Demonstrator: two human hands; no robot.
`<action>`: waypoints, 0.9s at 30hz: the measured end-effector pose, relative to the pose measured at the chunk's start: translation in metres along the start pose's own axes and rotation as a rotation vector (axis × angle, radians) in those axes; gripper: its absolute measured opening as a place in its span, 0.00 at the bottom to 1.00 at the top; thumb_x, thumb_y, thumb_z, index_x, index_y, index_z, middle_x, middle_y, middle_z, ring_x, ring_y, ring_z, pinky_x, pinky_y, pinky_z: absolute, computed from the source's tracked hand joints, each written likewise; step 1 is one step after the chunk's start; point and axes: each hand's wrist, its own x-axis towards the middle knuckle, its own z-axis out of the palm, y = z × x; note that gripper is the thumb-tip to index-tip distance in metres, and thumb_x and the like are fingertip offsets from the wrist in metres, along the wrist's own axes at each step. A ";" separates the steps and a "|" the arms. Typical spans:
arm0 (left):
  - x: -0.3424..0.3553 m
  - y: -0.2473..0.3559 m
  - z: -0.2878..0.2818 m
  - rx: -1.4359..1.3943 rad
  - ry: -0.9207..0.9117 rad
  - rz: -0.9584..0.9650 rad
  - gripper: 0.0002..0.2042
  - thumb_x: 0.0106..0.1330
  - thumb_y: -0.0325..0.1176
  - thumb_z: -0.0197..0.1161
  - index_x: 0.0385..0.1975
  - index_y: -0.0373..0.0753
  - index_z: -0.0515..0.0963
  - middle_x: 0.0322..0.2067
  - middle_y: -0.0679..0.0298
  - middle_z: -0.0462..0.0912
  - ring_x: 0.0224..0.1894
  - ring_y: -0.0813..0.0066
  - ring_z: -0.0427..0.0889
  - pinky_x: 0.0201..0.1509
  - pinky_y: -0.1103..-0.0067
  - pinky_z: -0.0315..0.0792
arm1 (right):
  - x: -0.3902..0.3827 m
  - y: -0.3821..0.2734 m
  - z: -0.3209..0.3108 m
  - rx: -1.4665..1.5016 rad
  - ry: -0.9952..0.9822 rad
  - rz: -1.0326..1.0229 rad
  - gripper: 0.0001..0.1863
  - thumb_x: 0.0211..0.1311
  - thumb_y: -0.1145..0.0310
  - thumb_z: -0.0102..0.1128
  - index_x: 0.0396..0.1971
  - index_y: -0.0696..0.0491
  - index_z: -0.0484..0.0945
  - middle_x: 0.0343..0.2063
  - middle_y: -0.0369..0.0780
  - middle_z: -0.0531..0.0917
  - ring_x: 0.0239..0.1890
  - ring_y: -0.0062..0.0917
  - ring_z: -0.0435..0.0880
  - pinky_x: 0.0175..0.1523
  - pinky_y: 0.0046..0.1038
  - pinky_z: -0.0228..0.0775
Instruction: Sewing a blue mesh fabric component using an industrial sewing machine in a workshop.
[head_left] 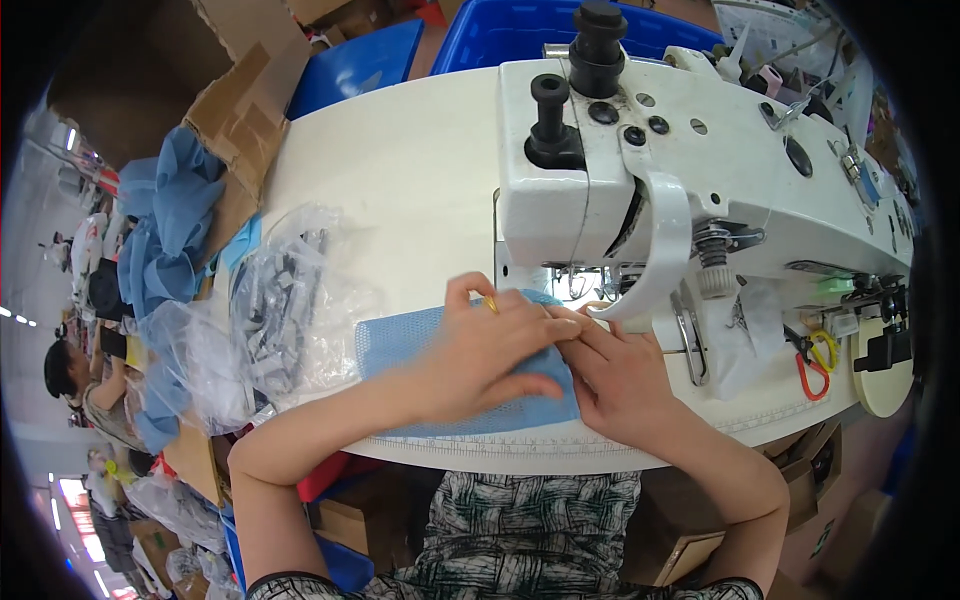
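Ruler scale point(500, 444) on white tabletop point(400, 150), no legible text

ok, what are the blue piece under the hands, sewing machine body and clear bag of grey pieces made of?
Blue piece: matte mesh textile, perhaps synthetic; fine open holes show.
Sewing machine body: probably painted metal, glossy white with highlights; can't rule out plastic.
Clear bag: thin plastic film, likely; see-through, wrinkled, glinting.

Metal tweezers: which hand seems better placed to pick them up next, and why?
Probably the right hand: it is nearer the metal tweezers, while the left hand is farther off, over the blue mesh.
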 end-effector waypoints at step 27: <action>0.007 -0.030 0.018 0.109 0.059 -0.151 0.17 0.64 0.24 0.61 0.54 0.37 0.81 0.50 0.59 0.82 0.57 0.62 0.78 0.71 0.58 0.60 | 0.002 0.019 -0.002 0.000 0.068 0.037 0.23 0.53 0.72 0.67 0.53 0.46 0.86 0.42 0.36 0.84 0.50 0.39 0.76 0.53 0.43 0.67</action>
